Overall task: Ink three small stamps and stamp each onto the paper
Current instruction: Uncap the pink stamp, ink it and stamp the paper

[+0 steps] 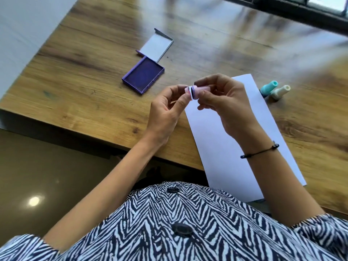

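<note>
Bright daylight comes from the window point(320, 8) at top right, throwing streaky glare across the wooden table point(216, 31). The far edge smears with blur, the wide lens bends the edges, and a lamp reflection point(34, 201) glows on the floor point(56, 166).

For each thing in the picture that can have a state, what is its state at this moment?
ink pad: open, lid flat on the table behind it
pink stamp: held sideways by both hands, above the table
left hand: pinching the stamp's cap end
right hand: gripping the stamp's body
teal stamp: lying down
cream stamp: lying down
paper: flat, no marks visible
</note>
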Action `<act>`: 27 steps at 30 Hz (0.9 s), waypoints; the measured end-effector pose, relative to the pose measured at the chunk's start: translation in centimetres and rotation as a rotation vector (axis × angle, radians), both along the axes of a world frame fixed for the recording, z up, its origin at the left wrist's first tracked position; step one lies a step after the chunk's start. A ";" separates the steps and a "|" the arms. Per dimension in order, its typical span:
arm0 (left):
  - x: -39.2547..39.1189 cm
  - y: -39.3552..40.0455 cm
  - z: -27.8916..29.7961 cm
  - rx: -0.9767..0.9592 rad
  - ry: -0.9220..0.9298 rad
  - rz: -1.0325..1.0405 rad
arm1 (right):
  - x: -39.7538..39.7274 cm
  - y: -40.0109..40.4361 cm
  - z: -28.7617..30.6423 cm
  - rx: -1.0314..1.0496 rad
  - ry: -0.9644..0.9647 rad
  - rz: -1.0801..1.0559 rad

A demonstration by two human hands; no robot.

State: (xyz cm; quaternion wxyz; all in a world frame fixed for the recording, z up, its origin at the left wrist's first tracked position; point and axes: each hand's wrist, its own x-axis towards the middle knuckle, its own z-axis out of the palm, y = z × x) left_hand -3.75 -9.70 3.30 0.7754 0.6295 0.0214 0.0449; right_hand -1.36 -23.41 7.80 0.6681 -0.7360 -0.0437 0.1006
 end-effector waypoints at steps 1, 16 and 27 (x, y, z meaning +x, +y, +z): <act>0.0 -0.1 0.1 -0.001 -0.014 -0.021 | -0.1 0.0 0.0 -0.010 -0.025 0.009; 1.0 -1.3 1.2 0.056 -0.034 -0.114 | -1.4 0.0 -0.2 -0.101 -0.189 -0.208; 3.8 -1.7 0.3 0.129 0.157 0.122 | 12.2 1.6 -0.9 -0.947 -0.433 -0.144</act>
